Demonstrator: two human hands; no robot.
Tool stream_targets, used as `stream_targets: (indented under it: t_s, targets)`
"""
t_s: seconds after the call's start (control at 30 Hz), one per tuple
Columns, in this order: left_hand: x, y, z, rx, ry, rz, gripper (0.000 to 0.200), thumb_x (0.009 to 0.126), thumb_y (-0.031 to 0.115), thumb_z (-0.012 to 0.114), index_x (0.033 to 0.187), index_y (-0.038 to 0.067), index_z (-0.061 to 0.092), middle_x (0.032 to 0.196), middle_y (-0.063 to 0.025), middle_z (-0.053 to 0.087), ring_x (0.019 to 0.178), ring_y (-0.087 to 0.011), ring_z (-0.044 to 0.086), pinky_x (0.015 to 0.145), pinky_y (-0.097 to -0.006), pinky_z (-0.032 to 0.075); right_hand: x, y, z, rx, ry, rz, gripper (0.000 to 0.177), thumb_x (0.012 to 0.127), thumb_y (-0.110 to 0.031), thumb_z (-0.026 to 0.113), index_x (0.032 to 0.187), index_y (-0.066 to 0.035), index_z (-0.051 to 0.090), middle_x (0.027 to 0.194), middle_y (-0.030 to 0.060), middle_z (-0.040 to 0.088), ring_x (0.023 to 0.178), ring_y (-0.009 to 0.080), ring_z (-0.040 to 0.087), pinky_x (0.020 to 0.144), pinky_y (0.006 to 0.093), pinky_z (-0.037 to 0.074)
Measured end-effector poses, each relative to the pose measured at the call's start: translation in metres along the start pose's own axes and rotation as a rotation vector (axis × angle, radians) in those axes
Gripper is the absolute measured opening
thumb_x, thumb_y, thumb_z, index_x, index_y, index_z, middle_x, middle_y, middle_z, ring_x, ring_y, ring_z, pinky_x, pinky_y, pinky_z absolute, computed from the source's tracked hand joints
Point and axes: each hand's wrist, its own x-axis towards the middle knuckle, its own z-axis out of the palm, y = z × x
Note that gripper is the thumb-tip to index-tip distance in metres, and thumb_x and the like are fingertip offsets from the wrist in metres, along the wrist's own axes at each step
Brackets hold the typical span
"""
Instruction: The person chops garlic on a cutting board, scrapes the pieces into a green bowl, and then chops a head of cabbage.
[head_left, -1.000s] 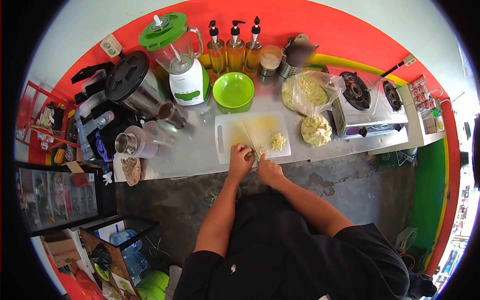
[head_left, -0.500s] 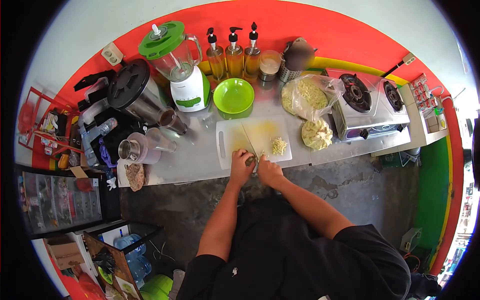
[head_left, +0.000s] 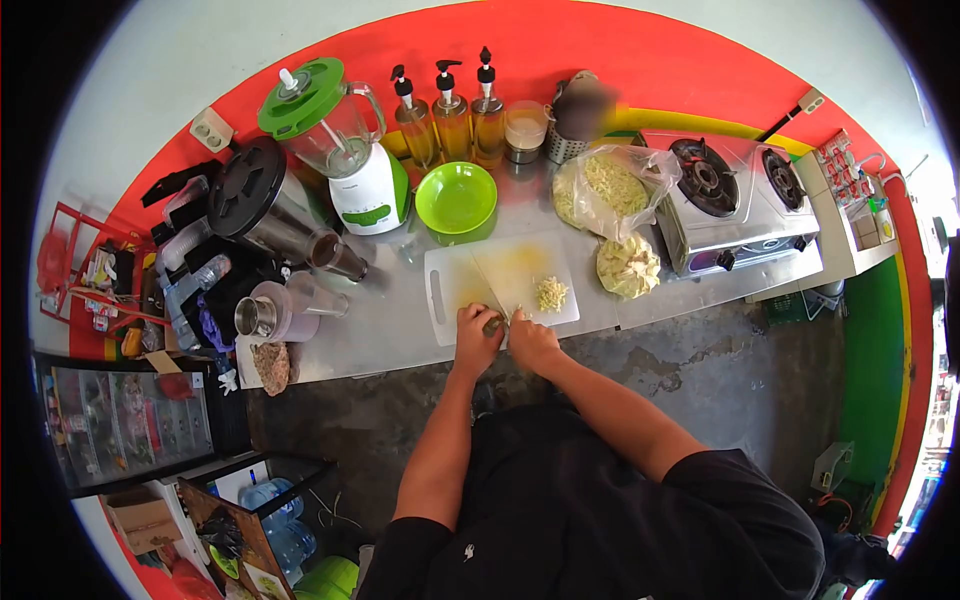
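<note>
Right hand gripping a knife, left hand holding a dark food piece (kind unclear), above the cutting board.

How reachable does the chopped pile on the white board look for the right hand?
Probably yes: the chopped pile lies on the white board, just beyond the right hand, with nothing visible standing between them. That hand seems to hold the knife, though, so it may need freeing first.

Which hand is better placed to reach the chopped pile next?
Probably the right hand: it is nearer the chopped pile, although it seems to grip the knife. The left hand is farther away.
</note>
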Motion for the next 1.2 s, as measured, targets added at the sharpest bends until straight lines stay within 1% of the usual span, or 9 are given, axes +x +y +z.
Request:
stream_targets:
  t_s: [0.07,0.17,0.2,0.27,0.47,0.57,0.67,0.77,1.2]
  targets:
    - [-0.002,-0.004,0.003,-0.015,0.024,0.021,0.022,0.074,0.008,0.075,0.095,0.005,0.07,0.1,-0.0106,0.06,0.103,-0.0334,0.054,0.091,-0.0422,0.046,0.0,0.0,0.005,-0.044,0.05,0.004,0.028,0.094,-0.013,0.056,0.115,0.003,0.049,0.094,0.0218,0.074,0.091,0.0378,0.075,0.076,0.0468,0.06]
    - [-0.002,-0.003,0.003,-0.007,0.019,-0.011,0.023,0.074,0.008,0.075,0.096,0.004,0.069,0.101,-0.0113,0.061,0.103,-0.0338,0.054,0.092,-0.0425,0.046,-0.027,-0.003,0.0,-0.125,-0.016,-0.023,0.027,0.095,-0.014,0.057,0.115,0.002,0.049,0.096,0.0219,0.074,0.091,0.0367,0.075,0.077,0.0459,0.06]
    - [-0.002,-0.005,0.004,-0.008,0.018,-0.009,0.023,0.074,0.008,0.075,0.096,0.004,0.069,0.101,-0.0113,0.061,0.103,-0.0338,0.054,0.092,-0.0425,0.046,-0.027,-0.002,0.002,-0.125,-0.015,-0.021,0.027,0.095,-0.014,0.057,0.115,0.002,0.049,0.096,0.0219,0.074,0.091,0.0367,0.075,0.077,0.0459,0.06]
    - [-0.002,-0.007,0.006,0.023,0.015,-0.033,0.024,0.073,0.008,0.076,0.096,0.003,0.069,0.102,-0.0117,0.061,0.104,-0.0341,0.054,0.092,-0.0427,0.046,-0.025,0.0,0.007,-0.014,-0.004,0.005,0.025,0.092,-0.011,0.057,0.112,0.003,0.049,0.1,0.0277,0.072,0.096,0.0421,0.072,0.082,0.0504,0.058]
    - [-0.001,0.004,0.001,-0.032,0.035,-0.053,0.025,0.073,0.009,0.076,0.096,0.003,0.068,0.101,-0.0116,0.061,0.104,-0.0336,0.055,0.092,-0.0416,0.046,0.0,-0.001,-0.001,-0.002,0.02,-0.016,0.025,0.092,-0.012,0.057,0.111,0.003,0.049,0.098,0.0276,0.072,0.095,0.0417,0.073,0.08,0.0487,0.059]
    - [-0.001,0.0,0.001,-0.014,0.027,-0.016,0.024,0.073,0.008,0.076,0.095,0.004,0.068,0.101,-0.0114,0.061,0.103,-0.0333,0.055,0.092,-0.0415,0.046,-0.018,0.0,-0.002,-0.025,-0.052,-0.029,0.028,0.091,-0.011,0.059,0.112,0.003,0.049,0.099,0.0286,0.071,0.095,0.0415,0.073,0.082,0.0484,0.059]
    - [-0.002,-0.005,0.004,0.024,0.025,-0.006,0.023,0.073,0.006,0.076,0.094,0.003,0.068,0.1,-0.0111,0.061,0.103,-0.0334,0.055,0.091,-0.042,0.046,-0.031,-0.001,0.004,-0.01,-0.036,0.019,0.032,0.09,-0.01,0.062,0.115,0.003,0.048,0.101,0.0292,0.071,0.097,0.0411,0.073,0.084,0.0487,0.058]
    - [-0.001,-0.004,0.003,0.019,0.032,0.01,0.023,0.072,0.005,0.075,0.094,0.003,0.068,0.099,-0.0107,0.06,0.102,-0.0335,0.055,0.09,-0.0424,0.046,-0.021,-0.004,-0.004,-0.035,-0.056,-0.013,0.034,0.089,-0.008,0.063,0.117,0.004,0.047,0.102,0.0292,0.071,0.098,0.0418,0.072,0.086,0.0485,0.058]
    - [-0.003,-0.005,0.003,0.037,0.034,0.001,0.023,0.072,0.004,0.075,0.094,0.003,0.07,0.098,-0.0109,0.061,0.103,-0.0332,0.055,0.09,-0.0427,0.047,-0.024,-0.006,-0.006,0.03,-0.093,0.038,0.031,0.091,-0.01,0.06,0.116,0.003,0.048,0.107,0.0289,0.071,0.103,0.0422,0.071,0.087,0.0491,0.057]
